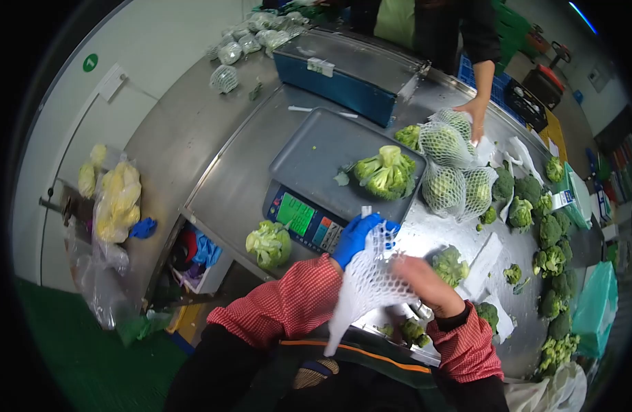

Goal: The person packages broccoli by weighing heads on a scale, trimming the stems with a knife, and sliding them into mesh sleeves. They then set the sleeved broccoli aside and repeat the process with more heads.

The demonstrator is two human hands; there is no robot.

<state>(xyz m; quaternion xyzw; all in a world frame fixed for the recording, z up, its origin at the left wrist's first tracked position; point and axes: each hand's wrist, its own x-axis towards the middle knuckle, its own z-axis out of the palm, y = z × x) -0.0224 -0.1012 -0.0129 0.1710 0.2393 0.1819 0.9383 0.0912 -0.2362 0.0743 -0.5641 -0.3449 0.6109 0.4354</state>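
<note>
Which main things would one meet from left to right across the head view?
Clear plastic bag with yellow contents, round pale-green broccoli head, white mesh net, green broccoli heads in white netting, teal plastic bag.

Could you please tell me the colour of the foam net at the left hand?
The foam net is white; the head view shows it best.

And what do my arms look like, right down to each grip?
Your left grip wears a blue glove; your right grip looks ungloved, though blurred. Both forearms have red sleeves with a fine pale check, and a dark cuff shows at the right wrist. I can't make out any lettering.
</note>
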